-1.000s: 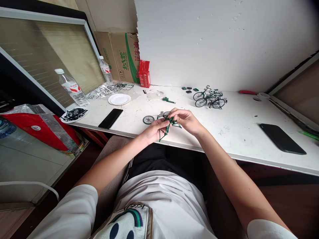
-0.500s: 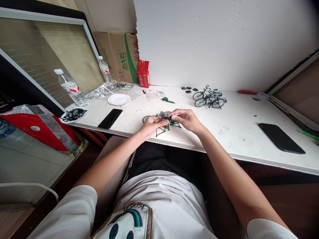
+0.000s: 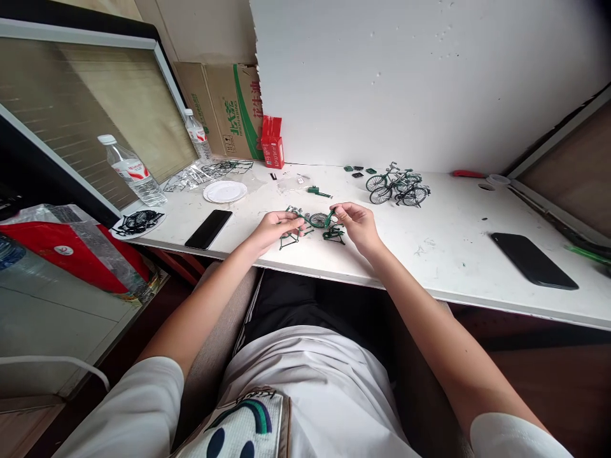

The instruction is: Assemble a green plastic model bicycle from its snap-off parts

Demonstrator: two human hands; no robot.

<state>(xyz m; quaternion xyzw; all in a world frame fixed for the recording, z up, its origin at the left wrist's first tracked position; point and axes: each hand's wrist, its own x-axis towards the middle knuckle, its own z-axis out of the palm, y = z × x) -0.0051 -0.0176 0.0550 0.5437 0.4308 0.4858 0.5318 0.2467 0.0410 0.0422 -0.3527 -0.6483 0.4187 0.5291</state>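
My left hand [image 3: 273, 228] rests low on the white table [image 3: 458, 254], fingers pinched on a green model bicycle frame [image 3: 291, 235] that lies on the tabletop. My right hand [image 3: 356, 224] is closed on a small green part beside a little spoked wheel [image 3: 318, 220]. A dark green piece [image 3: 334, 235] lies just under my right fingers. The two hands are a short way apart, with the wheel between them.
Finished model bicycles [image 3: 396, 186] stand at the back. A black phone [image 3: 209, 228] lies to the left, another phone [image 3: 533, 269] to the right. A white plate [image 3: 225, 191], water bottles [image 3: 130, 170], a red carton [image 3: 272, 144], a cardboard box [image 3: 229, 108] and parts sprues [image 3: 138, 221] sit at the left.
Both hands have lowered from above the table edge onto the tabletop and moved apart. The green frame, held up between them before, now lies on the table under my left hand.
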